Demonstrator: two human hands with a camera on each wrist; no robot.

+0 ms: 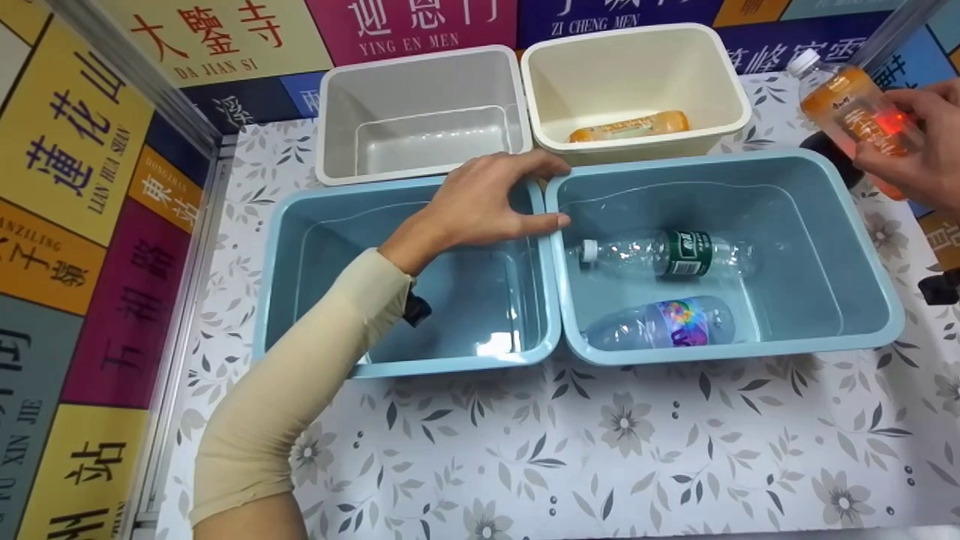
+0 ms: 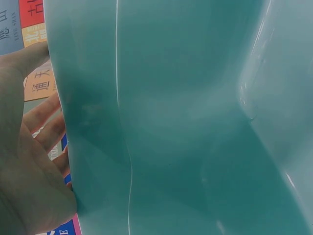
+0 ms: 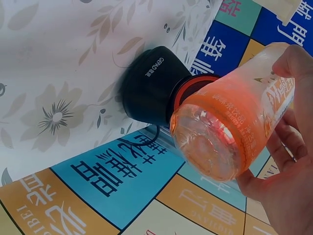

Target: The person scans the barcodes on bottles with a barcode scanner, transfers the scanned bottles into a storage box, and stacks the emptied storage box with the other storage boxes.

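Fingers of the right hand (image 1: 926, 142) hold the orange bottle (image 1: 844, 101), upper right of the head view, by the dark scanner (image 3: 151, 88), seemingly mid-scan; the left hand (image 1: 484, 199), fingers wide, touches the blue bins (image 1: 712, 353); next likely calls for a steady carry

Enclosed workstation resembling a booth; the kind of building cannot be told. Indicators: a desk (image 1: 622, 465) under floral covering, panels (image 1: 82, 150) of coloured, lettered tiles, metal framing (image 1: 179, 330), a black corded device (image 3: 151, 88) lettered GEPAD, and four plastic bins (image 1: 720, 354).
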